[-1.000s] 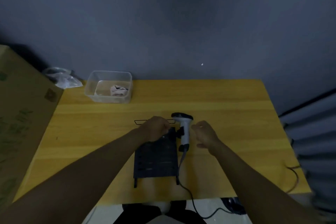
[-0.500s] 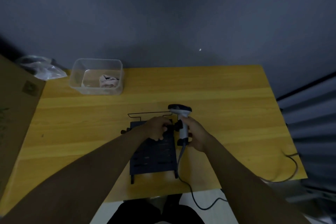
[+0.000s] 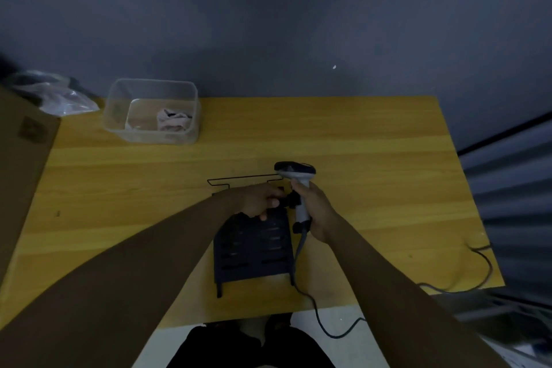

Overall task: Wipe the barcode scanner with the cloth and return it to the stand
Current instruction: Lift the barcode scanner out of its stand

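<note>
A white barcode scanner point(image 3: 295, 172) with a dark head stands upright at the right side of a black slotted stand point(image 3: 254, 251) on the yellow table point(image 3: 373, 173). My right hand point(image 3: 316, 209) is closed around the scanner's handle. My left hand point(image 3: 260, 199) rests on the top of the stand and grips the black holder part beside the scanner. A crumpled pale cloth point(image 3: 173, 121) lies in a clear plastic tub point(image 3: 150, 112) at the back left. The scanner's grey cable point(image 3: 322, 317) runs down over the table's front edge.
A cardboard box point(image 3: 21, 164) stands along the left edge, with a clear plastic bag point(image 3: 56, 97) behind it. A dark cable point(image 3: 478, 263) loops at the table's right front corner. A dark wall lies behind the table.
My right hand, apart from the scanner a second ago, has closed around its handle. My left hand stays on the stand. The view has shifted slightly.
</note>
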